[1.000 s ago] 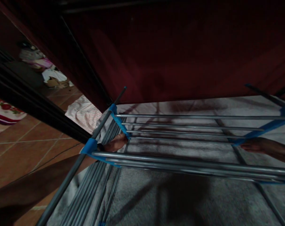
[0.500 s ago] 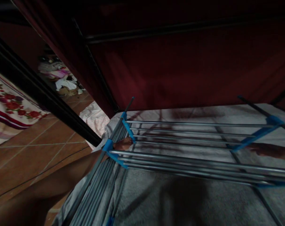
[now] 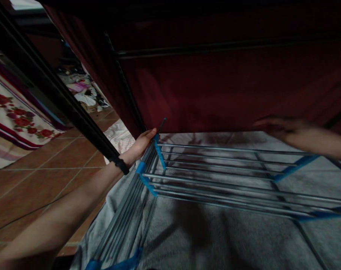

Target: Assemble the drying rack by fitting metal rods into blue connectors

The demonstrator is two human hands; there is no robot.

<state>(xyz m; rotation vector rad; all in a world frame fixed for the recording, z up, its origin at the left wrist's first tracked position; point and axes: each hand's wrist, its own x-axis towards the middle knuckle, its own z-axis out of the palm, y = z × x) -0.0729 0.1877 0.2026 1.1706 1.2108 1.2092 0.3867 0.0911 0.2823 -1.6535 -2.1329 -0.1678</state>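
A metal clothes drying rack (image 3: 215, 183) with grey rods and blue plastic brackets lies on a grey blanket. My left hand (image 3: 144, 141) is at its far left corner, closed around the side pole beside the upper blue bracket (image 3: 160, 153). Some of its fingers are hidden behind the pole. My right hand (image 3: 283, 129) hangs over the far right part of the rack, apart from the rods. It is blurred, but its fingers look stretched out to the left with nothing in them. A dark band circles my left wrist.
A dark red curtain (image 3: 215, 97) hangs behind the rack. At the left, a black post (image 3: 74, 108) rises from the blanket's (image 3: 181, 232) edge. Beyond are a tiled floor (image 3: 46, 176), a floral cloth (image 3: 21, 116) and a heap of clothes (image 3: 84, 93).
My left hand has gone from the inner blue bracket up to the far left corner pole. My right hand has let go of the right bracket and risen to the left. The view has shifted slightly.
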